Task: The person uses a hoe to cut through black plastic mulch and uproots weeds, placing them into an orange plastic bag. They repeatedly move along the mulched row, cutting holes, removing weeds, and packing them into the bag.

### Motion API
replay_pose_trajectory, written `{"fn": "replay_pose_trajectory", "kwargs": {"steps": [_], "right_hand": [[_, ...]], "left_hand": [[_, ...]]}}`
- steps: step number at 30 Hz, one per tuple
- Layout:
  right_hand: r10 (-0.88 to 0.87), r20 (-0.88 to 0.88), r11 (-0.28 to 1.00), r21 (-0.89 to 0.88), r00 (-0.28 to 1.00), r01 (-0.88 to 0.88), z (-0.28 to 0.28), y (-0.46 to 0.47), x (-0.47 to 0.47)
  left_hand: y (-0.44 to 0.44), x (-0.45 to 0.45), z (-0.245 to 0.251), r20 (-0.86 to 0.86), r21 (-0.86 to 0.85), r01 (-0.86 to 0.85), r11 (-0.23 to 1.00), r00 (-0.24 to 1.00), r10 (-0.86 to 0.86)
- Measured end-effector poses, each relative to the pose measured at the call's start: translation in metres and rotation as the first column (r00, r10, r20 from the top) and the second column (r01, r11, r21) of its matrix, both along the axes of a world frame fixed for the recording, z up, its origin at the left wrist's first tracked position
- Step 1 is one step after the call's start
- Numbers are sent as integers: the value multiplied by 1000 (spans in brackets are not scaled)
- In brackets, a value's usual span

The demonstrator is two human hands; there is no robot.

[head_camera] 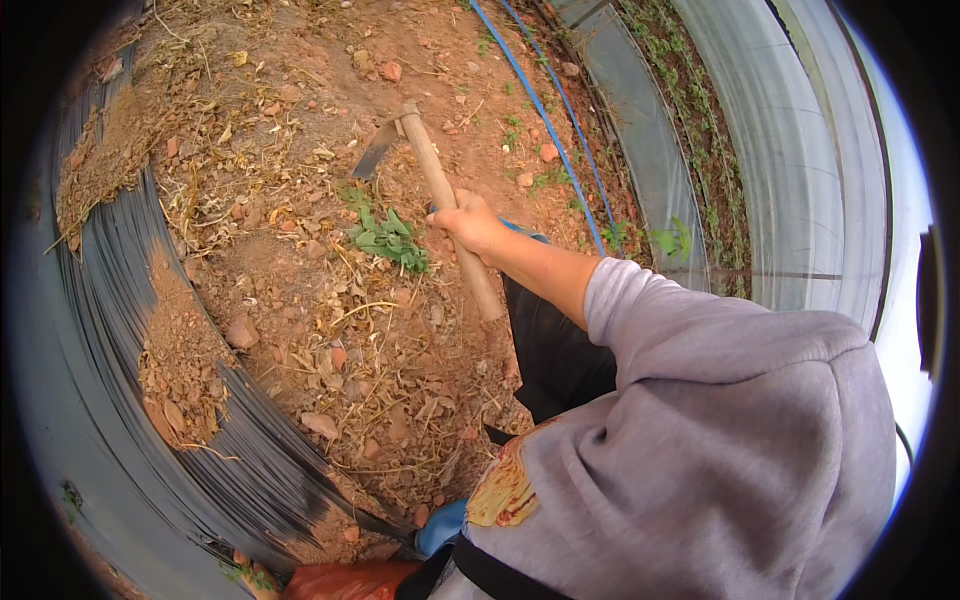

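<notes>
My right hand grips the wooden handle of a short hoe around its middle. The hoe's flat metal blade points down to the left, close above or on the dry soil; which of the two I cannot tell. A clump of green leaves lies on the ground below the blade, left of my hand. Around it is reddish soil littered with dry leaves and stems. My left hand is out of view. The sleeve of my grey sweatshirt is pushed up to the elbow.
Bunched black plastic film runs along the left, with soil heaped on it. Two blue lines cross the upper right, before clear plastic sheeting and a strip of plants. A blue shoe and a red-orange bag-like thing are below.
</notes>
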State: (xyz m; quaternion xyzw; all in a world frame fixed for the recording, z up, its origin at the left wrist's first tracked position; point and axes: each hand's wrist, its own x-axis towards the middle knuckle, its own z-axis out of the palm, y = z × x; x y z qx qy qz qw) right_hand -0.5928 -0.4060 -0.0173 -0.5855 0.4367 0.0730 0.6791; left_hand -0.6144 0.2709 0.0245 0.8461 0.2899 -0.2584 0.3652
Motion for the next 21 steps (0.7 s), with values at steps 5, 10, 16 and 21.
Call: {"fn": "replay_pose_trajectory", "kwargs": {"steps": [5, 10, 16, 21], "right_hand": [[370, 171, 928, -36, 913, -370, 57, 28, 17], [185, 455, 980, -150, 871, -130, 57, 71, 49], [415, -237, 779, -406, 878, -478, 23, 159, 23], [427, -347, 876, -71, 835, -478, 37, 145, 51]], "left_hand": [[3, -2, 5, 1, -17, 27, 999, 1000, -27], [24, -7, -12, 113, 66, 321, 945, 938, -327], [52, -18, -42, 153, -86, 286, 954, 950, -271], [68, -20, -73, 24, -604, -226, 764, 953, 301]]}}
